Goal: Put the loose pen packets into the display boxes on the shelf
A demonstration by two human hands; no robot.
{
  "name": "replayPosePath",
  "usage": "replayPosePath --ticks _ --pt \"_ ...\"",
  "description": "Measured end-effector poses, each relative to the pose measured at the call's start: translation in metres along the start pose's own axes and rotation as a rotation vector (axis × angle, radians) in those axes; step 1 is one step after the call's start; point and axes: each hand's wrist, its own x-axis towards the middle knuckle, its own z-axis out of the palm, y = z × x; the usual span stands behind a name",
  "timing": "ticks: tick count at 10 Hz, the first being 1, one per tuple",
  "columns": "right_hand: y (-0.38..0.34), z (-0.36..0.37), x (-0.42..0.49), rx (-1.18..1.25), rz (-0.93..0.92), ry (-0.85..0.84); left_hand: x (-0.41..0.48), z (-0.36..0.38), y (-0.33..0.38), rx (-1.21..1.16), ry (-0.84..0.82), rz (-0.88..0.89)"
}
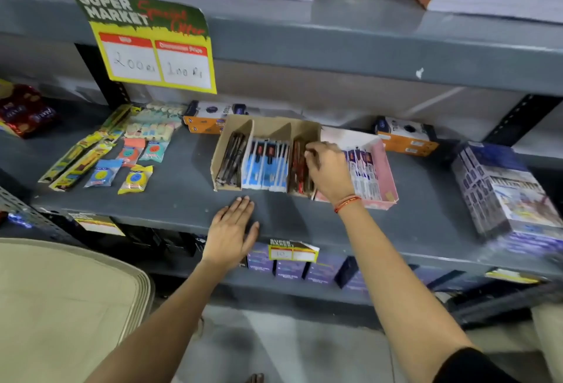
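A brown cardboard display box (268, 126) with three compartments stands on the grey shelf (182, 199). Its left compartment holds black pen packets (230, 158), the middle one blue packets (268, 164), the right one red packets (298, 169). My right hand (327, 169) reaches into the right compartment, fingers curled down onto the red packets. A pink display box (385, 169) with purple-and-white pen packets (364, 175) stands right beside it. My left hand (233, 230) lies flat on the shelf's front edge, fingers apart, holding nothing.
Eraser packets (134, 178) and yellow pencil packs (79, 163) lie loose at the left. Orange boxes (204, 122) stand behind, another (406, 138) at the right. A wrapped stack of purple boxes (502, 196) sits far right. A yellow price sign (155, 53) hangs above.
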Motion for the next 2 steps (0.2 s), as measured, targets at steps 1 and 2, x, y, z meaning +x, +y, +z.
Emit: replayPosePath --ticks 1,2 --pt "0.01 -0.025 -0.021 -0.043 -0.033 0.036 0.003 -0.003 0.008 -0.05 0.043 -0.015" --pt "0.006 -0.053 -0.047 -0.033 -0.082 0.094 0.011 -0.026 0.032 -0.154 0.149 0.024"
